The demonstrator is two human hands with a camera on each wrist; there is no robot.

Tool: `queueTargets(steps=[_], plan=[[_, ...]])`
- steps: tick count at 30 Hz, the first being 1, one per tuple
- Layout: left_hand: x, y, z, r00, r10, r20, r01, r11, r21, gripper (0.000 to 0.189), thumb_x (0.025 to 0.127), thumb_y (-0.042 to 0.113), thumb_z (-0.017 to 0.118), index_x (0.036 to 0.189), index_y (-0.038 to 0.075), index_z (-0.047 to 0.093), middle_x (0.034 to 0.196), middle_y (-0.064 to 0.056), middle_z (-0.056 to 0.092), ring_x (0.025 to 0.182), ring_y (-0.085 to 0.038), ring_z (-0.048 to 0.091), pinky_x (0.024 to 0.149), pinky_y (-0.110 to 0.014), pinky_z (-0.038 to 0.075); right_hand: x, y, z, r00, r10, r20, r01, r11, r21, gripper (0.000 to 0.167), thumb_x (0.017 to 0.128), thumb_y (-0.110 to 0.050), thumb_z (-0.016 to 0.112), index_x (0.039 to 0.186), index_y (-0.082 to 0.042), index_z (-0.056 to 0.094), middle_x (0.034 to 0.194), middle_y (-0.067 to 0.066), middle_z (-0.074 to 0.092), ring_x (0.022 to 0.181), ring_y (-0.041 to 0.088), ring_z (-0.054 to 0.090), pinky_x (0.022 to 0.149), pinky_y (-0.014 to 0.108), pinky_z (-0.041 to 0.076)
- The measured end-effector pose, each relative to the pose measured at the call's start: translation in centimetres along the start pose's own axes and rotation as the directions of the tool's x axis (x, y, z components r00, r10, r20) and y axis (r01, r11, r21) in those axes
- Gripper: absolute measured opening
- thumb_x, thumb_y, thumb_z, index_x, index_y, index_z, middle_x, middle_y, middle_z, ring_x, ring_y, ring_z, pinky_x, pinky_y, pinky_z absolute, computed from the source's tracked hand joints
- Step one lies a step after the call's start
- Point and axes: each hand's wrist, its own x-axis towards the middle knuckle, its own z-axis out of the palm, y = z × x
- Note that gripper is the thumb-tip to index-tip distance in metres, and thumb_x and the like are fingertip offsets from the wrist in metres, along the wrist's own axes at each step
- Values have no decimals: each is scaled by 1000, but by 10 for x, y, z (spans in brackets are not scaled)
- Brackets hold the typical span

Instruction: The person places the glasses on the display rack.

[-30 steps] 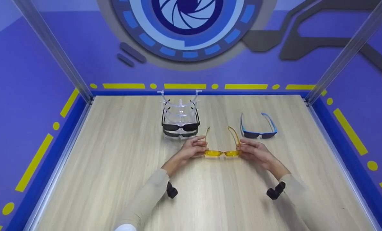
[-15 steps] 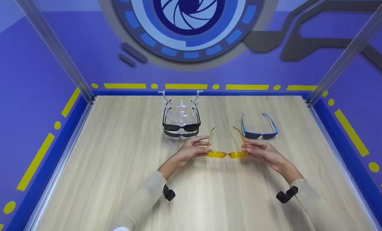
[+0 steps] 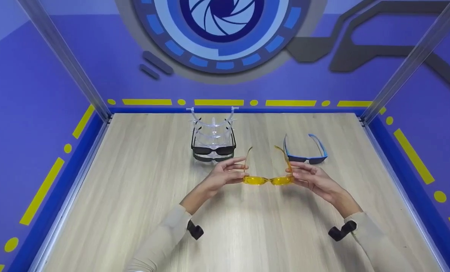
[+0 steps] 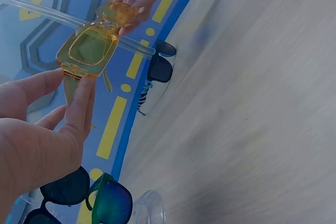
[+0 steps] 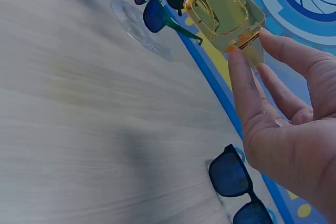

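Yellow see-through sunglasses (image 3: 256, 180) are held up above the table, temples unfolded and pointing away from me. My left hand (image 3: 222, 175) pinches their left hinge corner between thumb and fingers. At the opposite corner my right hand (image 3: 315, 180) grips the frame the same way. In the left wrist view the yellow lens (image 4: 93, 45) shows close up, its hinge at the fingertips. The right wrist view shows the other lens (image 5: 223, 14) with thumb and fingers at its hinge. Behind the right hand lie blue-framed sunglasses (image 3: 307, 158) with dark lenses, partly covered by that hand's fingers.
A clear plastic display stand (image 3: 213, 132) rises behind the left hand. It carries black sunglasses (image 3: 213, 150) and, just below them, green-framed sunglasses (image 5: 154, 15). Blue printed walls (image 3: 225, 88) enclose the wooden table (image 3: 141, 170) at the back and both sides.
Both hands have shifted slightly right with the yellow sunglasses, then lifted them a little. The right hand now overlaps the blue-framed pair. The stand and its sunglasses stay put.
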Motion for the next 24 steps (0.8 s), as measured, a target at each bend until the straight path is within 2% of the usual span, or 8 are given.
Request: queueTargets(steps=[11,18,24], plan=[[-17,11,-4,999,21,-36,-21,1000,-18,61,93,0,71,149,6,49,132,-14,66,102,-15,74,94,-34,61,-1,-6,17,1000,-14,-17,14,1000,-8,38,99,5,58,134,-12,60,124,5,73,117,20,71,100,32,58],[-22,14,-12,998,45,-38,-46,999,-26,65,91,-2,72,150,2,45,127,-9,67,102,-15,73,93,-33,62,0,-9,27,1000,16,-26,-16,1000,-22,43,98,4,61,138,-9,55,124,5,72,114,18,71,101,34,58],[-28,18,-14,997,67,-44,-69,997,-41,63,90,-4,72,147,1,45,128,-13,66,101,-15,74,92,-33,62,0,-12,35,999,24,-34,-25,999,-29,43,98,3,61,139,-9,54,123,5,72,112,16,71,101,33,58]])
